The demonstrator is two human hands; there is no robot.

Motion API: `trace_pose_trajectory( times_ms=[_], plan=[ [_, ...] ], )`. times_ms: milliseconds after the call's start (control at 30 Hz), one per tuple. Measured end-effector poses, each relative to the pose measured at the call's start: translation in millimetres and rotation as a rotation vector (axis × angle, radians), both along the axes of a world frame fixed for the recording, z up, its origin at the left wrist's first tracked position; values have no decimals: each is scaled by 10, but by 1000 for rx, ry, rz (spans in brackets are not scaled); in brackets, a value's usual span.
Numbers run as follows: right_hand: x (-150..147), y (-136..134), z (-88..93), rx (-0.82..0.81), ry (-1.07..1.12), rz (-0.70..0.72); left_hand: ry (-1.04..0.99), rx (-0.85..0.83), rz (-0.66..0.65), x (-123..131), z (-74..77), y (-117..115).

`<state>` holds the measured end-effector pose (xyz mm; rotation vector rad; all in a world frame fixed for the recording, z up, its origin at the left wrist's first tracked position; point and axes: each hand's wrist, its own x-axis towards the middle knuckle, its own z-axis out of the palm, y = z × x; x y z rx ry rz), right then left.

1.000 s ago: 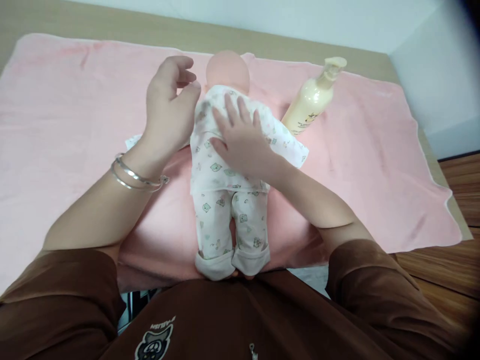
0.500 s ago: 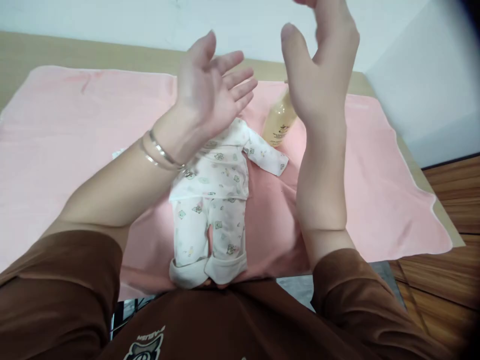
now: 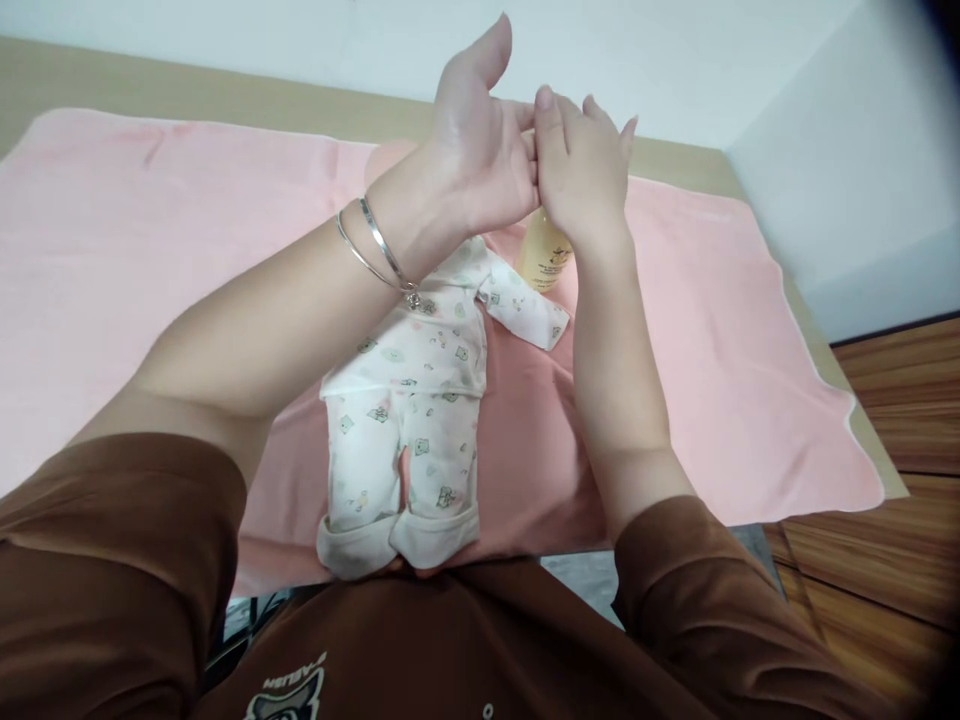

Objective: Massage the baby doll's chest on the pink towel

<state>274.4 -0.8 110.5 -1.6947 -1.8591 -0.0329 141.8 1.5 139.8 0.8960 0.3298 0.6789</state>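
Observation:
A baby doll (image 3: 409,400) in white printed pyjamas lies on a pink towel (image 3: 150,240), feet toward me. Both my hands are raised above its upper body. My left hand (image 3: 480,150), with thin bangles on the wrist, is palm up with fingers stretched out. My right hand (image 3: 581,170) presses its fingers flat against the left palm. Neither hand holds anything. The doll's head is hidden behind my hands. A cream lotion bottle (image 3: 541,255) lies just beyond the doll's sleeve, mostly covered by my right hand.
The towel covers a tan table (image 3: 225,85) set against a pale wall. A wooden floor (image 3: 885,520) shows at the right. My brown sleeves and shirt fill the bottom of the view.
My hands left the doll's back, rose apart with open palms, then came together, the right fingers now against the left palm.

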Motion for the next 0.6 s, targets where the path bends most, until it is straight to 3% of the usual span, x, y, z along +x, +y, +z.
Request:
trace_pose_trajectory(
  times_ms=[200,333,467,600],
  plan=[
    [12,-54,-85,99,-150,-53,11,26,47,-306,-104,-3],
    [-42,-67,-86,120,-194,-131,60,25,158,-653,-35,-231],
    [-145,-91,1,24,-245,-235,30,57,225,-1069,50,-470],
    [-234,-95,68,-50,-283,-348,-6,134,168,-1451,110,-493]
  ],
)
